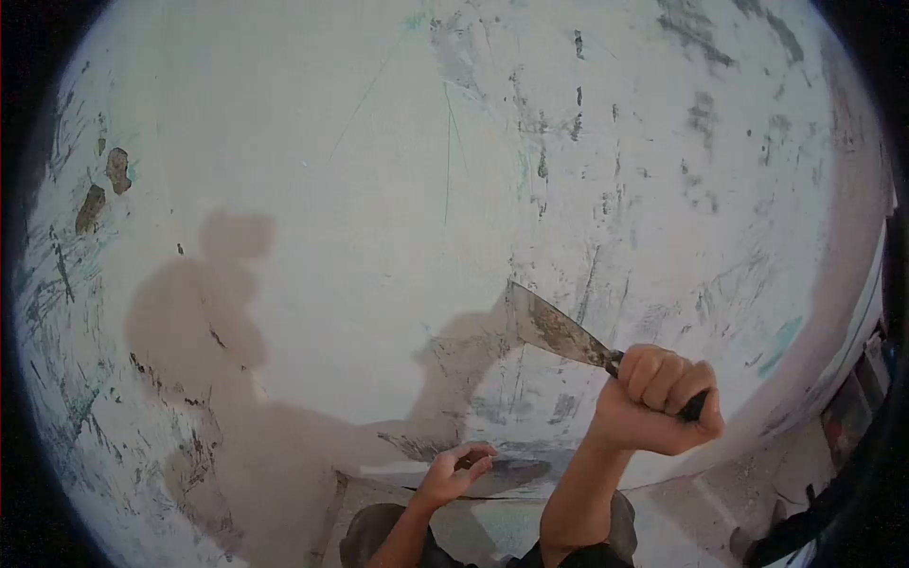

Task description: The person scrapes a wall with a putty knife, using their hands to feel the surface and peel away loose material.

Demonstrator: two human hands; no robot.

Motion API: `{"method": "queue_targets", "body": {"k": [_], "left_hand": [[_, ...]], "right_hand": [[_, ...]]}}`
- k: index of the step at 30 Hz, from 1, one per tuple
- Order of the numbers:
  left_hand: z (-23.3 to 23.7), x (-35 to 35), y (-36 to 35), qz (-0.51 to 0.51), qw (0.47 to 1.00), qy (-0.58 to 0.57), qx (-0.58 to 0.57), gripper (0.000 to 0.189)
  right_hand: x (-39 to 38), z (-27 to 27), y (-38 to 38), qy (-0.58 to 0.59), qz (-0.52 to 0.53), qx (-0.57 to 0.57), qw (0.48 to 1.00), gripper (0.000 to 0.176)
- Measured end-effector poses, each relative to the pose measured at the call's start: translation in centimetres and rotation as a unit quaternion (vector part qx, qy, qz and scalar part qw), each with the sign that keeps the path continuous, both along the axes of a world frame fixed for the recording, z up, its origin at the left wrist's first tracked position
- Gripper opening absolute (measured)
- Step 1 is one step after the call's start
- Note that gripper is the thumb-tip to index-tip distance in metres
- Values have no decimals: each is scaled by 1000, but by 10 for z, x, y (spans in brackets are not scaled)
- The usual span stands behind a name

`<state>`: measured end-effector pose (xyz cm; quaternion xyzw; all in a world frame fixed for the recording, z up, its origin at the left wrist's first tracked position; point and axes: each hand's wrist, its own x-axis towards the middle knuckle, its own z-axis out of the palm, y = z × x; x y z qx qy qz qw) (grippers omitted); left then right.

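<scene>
My right hand [658, 398] is wrapped round the dark handle of a putty knife [561, 331]. The knife's wide, stained metal blade points up and left, its broad edge right at the wall [312, 114]. Grey scuffs and exposed streaks mark the wall around the blade. Lower and to the left, my left hand [458, 473] hangs near the wall's foot with curled fingers and a gap between thumb and fingertips. Nothing shows in it.
Two brown patches [116, 170] of bare wall show at the far left. My shadow falls over the wall's left and centre. Pale floor [739, 483] runs along its foot. At the lower right are a dark trouser leg with a shoe [748, 546] and some stacked items [857, 398].
</scene>
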<state>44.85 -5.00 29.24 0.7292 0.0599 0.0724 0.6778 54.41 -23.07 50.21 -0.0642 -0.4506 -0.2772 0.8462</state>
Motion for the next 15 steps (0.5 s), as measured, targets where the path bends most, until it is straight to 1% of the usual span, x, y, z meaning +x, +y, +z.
{"method": "queue_targets", "body": {"k": [1,2,4,5,6,8,10,11,13,14,15], "left_hand": [[2,-1,-1,0,1000,-10,-5,29],[5,-1,0,0,1000,-11,-2,29],[8,-4,0,-4,1000,29,-1,28],[5,-3,0,-3,1000,31,-4,28],[-1,0,2,0,1000,30,-1,28],[3,1,1,1,1000,23,8,28],[11,-2,-4,8,999,3,50,21],[10,1,-3,10,999,-2,49,21],[-1,2,-2,12,1000,-4,28,21],[-5,3,0,3,999,-37,4,22],[-7,2,1,1,999,-37,7,22]], "right_hand": [[-3,0,-5,24,-3,6,1000,43],[-6,2,-13,-11,6,30,999,41],[-2,1,-6,-4,-3,39,999,41],[1,1,-1,5,-14,46,999,40],[7,5,8,-45,25,3,999,41],[2,6,0,-36,26,14,999,42],[-7,5,-15,-20,25,49,998,43],[-2,6,-9,-25,27,48,998,43],[9,4,6,-26,32,11,999,43],[11,9,4,-42,16,-22,999,43],[6,11,-1,-42,14,-19,999,43]]}}
